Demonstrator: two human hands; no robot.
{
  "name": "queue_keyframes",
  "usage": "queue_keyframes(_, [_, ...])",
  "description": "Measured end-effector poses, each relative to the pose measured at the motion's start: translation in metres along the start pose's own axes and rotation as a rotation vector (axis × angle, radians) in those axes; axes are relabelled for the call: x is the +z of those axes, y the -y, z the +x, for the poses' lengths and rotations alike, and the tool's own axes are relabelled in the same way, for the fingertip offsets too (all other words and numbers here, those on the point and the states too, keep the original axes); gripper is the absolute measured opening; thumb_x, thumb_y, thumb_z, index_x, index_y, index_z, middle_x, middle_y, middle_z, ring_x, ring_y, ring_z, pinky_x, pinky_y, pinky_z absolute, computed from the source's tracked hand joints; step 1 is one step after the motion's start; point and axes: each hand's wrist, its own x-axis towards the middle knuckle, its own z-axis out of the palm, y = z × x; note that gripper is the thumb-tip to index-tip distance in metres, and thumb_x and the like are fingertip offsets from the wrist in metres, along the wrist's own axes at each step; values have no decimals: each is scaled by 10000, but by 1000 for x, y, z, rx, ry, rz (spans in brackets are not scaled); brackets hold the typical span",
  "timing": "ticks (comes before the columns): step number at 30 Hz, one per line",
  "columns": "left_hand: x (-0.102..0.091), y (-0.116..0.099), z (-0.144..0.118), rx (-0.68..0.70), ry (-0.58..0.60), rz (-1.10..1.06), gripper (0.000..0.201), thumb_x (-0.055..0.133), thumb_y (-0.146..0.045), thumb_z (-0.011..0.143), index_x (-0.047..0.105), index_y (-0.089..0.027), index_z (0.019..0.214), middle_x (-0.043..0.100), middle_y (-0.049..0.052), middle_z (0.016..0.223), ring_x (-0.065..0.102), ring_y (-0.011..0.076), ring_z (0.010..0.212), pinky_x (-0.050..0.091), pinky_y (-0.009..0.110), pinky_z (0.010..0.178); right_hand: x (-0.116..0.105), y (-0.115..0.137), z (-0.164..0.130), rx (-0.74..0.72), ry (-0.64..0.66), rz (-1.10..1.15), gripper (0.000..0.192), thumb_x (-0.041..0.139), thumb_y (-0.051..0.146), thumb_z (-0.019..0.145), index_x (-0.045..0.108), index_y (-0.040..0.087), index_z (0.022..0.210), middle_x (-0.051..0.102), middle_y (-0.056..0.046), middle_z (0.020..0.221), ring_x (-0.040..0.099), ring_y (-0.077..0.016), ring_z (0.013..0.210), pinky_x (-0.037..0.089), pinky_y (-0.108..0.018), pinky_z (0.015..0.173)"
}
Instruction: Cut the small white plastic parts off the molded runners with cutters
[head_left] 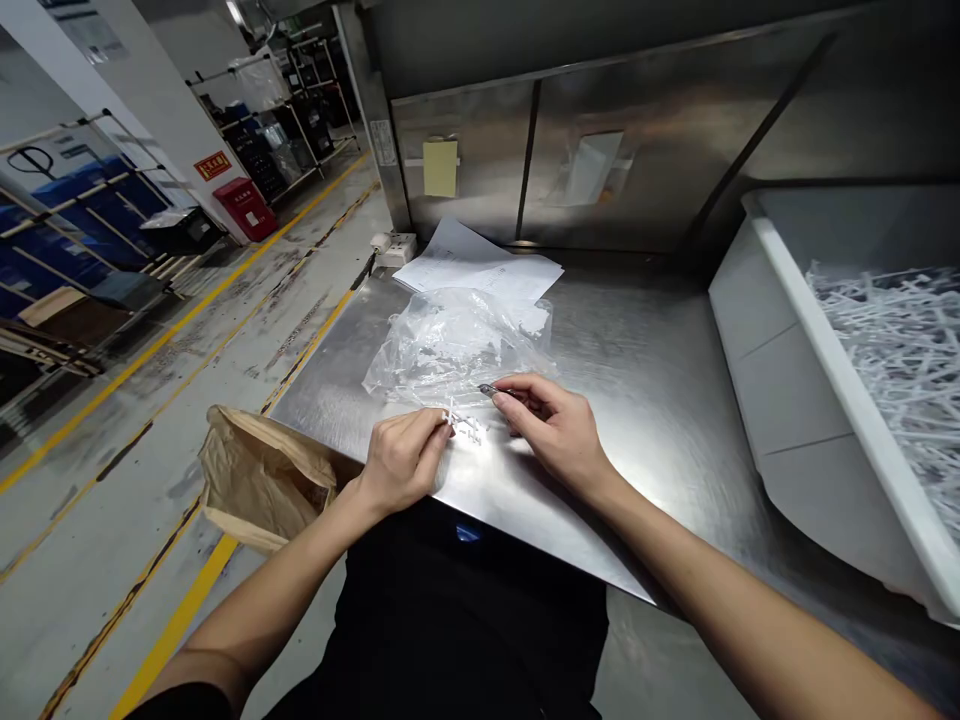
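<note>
On a steel worktable (660, 380), my left hand (405, 460) pinches a small clear plastic part (465, 425) with thin branches that lies flat on the metal. My right hand (555, 425) grips a small dark cutting tool (499, 392), its tip pointing left just above the part. A crumpled clear plastic bag (450, 345) lies right behind both hands.
White paper sheets (480, 268) lie at the back of the table. A large white bin (787, 400) full of white plastic pieces (900, 370) stands at the right. A brown paper bag (262, 480) hangs at the table's left edge. Racks and floor lines are on the left.
</note>
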Motion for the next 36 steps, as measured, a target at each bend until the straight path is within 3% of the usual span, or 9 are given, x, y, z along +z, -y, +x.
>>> queue_keyframes(6, [19,9,15,21,54,-120,165,530,-143,1119,649,-204,1022,749,21,816,715,171,694,534,305,693,-6,0,1,41,25,28,283,805,458,1032,869,212,1158,826,-74,952,740,-208,762,639,-336,619])
queue_keyframes(13, [17,10,20,-40,132,-253,183,509,-173,1139,629,-213,1007,710,10,802,678,157,689,520,301,683,-8,7,-2,-17,36,-94,163,777,380,1061,858,257,1132,850,-54,984,789,-224,808,634,-368,699])
queue_keyframes(28, [18,10,21,30,180,-219,182,509,-143,1131,613,-203,994,682,14,805,631,161,684,469,324,673,-6,11,-4,-69,59,-129,108,778,295,1050,849,266,1127,825,-15,899,741,-189,732,581,-334,646])
queue_keyframes(36, [21,12,19,79,187,-213,191,512,-123,1124,598,-202,973,675,16,813,637,163,697,472,316,671,-5,12,-4,-101,68,-120,108,779,262,1066,843,241,1150,849,-16,956,786,-187,805,602,-321,693])
